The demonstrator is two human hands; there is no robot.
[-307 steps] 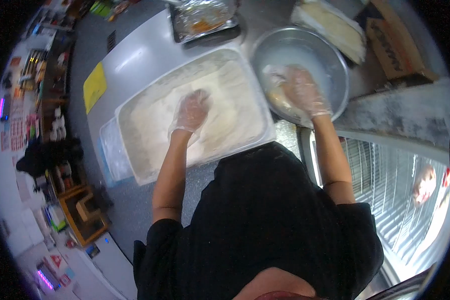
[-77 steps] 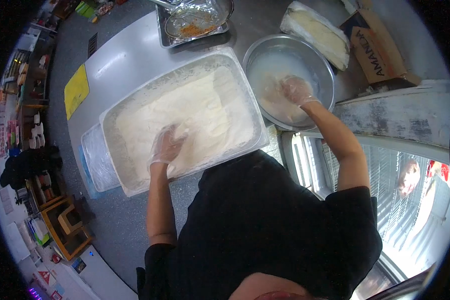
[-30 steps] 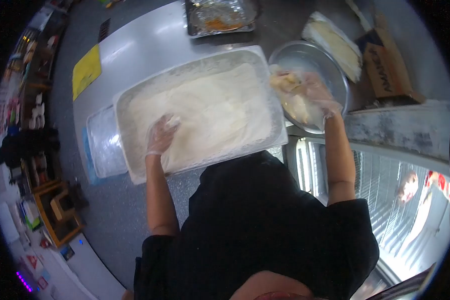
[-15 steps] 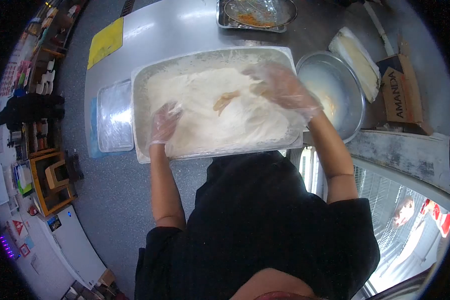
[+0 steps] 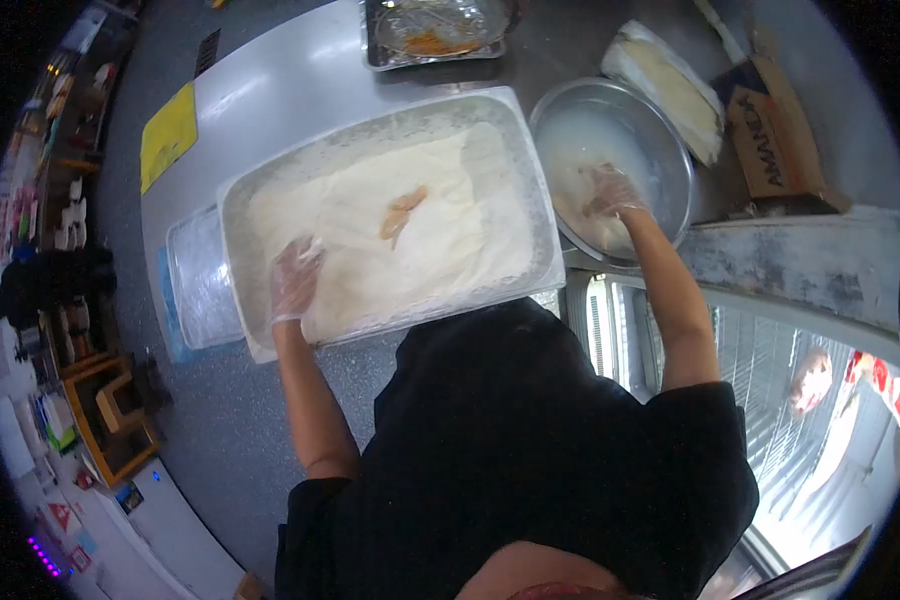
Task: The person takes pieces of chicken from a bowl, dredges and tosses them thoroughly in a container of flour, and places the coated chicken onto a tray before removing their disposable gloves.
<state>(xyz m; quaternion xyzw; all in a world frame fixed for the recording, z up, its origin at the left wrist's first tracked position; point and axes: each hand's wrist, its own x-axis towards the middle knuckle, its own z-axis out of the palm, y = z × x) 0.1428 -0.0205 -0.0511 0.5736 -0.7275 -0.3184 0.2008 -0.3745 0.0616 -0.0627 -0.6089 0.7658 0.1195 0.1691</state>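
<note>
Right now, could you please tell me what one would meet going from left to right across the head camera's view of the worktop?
Yellow sheet, left hand, pale brown piece of food, metal bowl, cardboard box.

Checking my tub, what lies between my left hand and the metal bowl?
One tan piece on white powder, then the tub's rim, in the head view.

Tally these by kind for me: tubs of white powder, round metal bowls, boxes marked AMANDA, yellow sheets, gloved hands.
White powder tub: 1
Round metal bowl: 1
AMANDA box: 1
Yellow sheet: 1
Gloved hands: 2 (left hand, right hand)
Total: 6
</note>
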